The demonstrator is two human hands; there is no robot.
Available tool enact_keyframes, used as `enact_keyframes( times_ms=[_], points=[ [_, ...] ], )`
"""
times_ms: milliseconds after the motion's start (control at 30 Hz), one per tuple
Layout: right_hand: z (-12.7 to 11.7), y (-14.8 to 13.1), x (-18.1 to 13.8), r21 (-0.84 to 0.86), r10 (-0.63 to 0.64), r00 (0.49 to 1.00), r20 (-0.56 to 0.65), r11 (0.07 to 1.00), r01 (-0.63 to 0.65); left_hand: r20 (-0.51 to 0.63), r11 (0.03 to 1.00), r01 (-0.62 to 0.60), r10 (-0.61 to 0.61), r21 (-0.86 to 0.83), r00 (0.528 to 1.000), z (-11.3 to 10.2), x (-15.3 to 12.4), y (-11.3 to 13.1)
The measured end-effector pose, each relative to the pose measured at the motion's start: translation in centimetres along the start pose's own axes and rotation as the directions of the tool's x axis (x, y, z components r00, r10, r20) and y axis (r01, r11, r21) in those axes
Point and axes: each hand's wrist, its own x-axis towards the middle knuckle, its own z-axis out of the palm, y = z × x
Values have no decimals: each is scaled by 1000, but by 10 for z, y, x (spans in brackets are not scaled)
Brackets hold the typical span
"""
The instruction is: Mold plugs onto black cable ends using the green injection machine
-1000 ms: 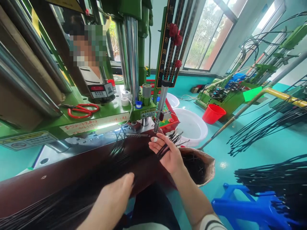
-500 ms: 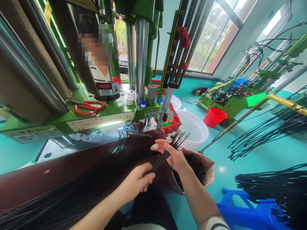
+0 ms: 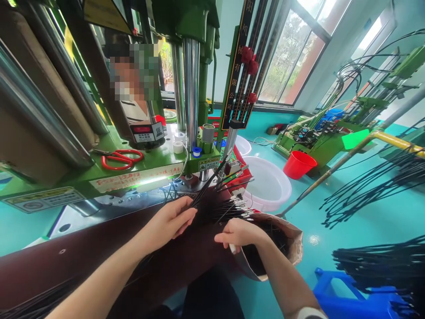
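Change: half a second ago both hands met on one small fan of black wires above the paper bag; now they have parted. The left hand (image 3: 169, 221) has carried a few wires up toward the green press (image 3: 139, 170), and the right hand (image 3: 241, 233) has dropped onto the rest.
Meaning: by my reading, a few wires have been split off from the bunch and are being held ready near the press, so the sorting step looks done for this handful.
Left grip: fingers (image 3: 186, 212) pinched together on a thin bundle of wires (image 3: 212, 179), which slants up and right, its metal tips ending just in front of the press base.
Right grip: fingers curled down, palm over the tail of the flat wire bunch (image 3: 229, 210); whether it clamps the bunch or only rests on it I cannot tell.
Wire bunch: lies on the dark brown surface (image 3: 99, 243), just before the press, metal ends pointing right.
Paper bag (image 3: 292, 241): open, right of the press and below the right hand's wrist, more dark wires inside.
Scissors (image 3: 121, 158): red-handled, on the press ledge, well apart from both hands.
Other person: stands behind the press; no hands in view.
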Motion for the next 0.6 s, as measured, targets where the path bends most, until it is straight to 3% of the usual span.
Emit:
enact_keyframes(
  times_ms=[33, 100, 167, 233, 300, 400, 467, 500, 533, 600],
  points=[
    [1, -4, -2, 3, -38, 999, 21, 999, 38, -16, 1000, -6, 6, -2, 1000, -3, -1, 2],
    [4, -17, -3, 218, -273, 962, -18, 938, 270, -27, 1000, -18, 18, -4, 999, -5, -2, 6],
    [4, -32, 3, 476, -488, 851, -196, 711, 517, 9, 1000, -18, 18, 7, 1000, -2, -3, 6],
    [0, -45, 11, 600, -513, 763, -394, 485, 636, 55, 1000, -15, 13, 24, 998, 7, -5, 2],
    [-6, -55, 17, 643, -459, 743, -487, 388, 661, 76, 1000, -7, 5, 28, 997, 21, -9, -6],
    [-7, -62, 17, 658, -469, 788, -399, 452, 602, 191, 996, 90, -83, -26, 978, 44, -18, -20],
    [1, -60, 11, 631, -525, 815, -246, 551, 546, 389, 969, 188, -113, -158, 914, 57, -24, -27],
    [8, -58, 9, 601, -548, 820, -165, 604, 524, 461, 936, 220, -73, -275, 885, 63, -27, -29],
    [16, -55, 7, 570, -552, 829, -90, 654, 498, 470, 880, 229, -7, -416, 882, 69, -29, -30],
    [33, -47, 6, 533, -490, 872, 23, 743, 404, 309, 707, 170, 72, -686, 948, 81, -30, -33]
  ],
)
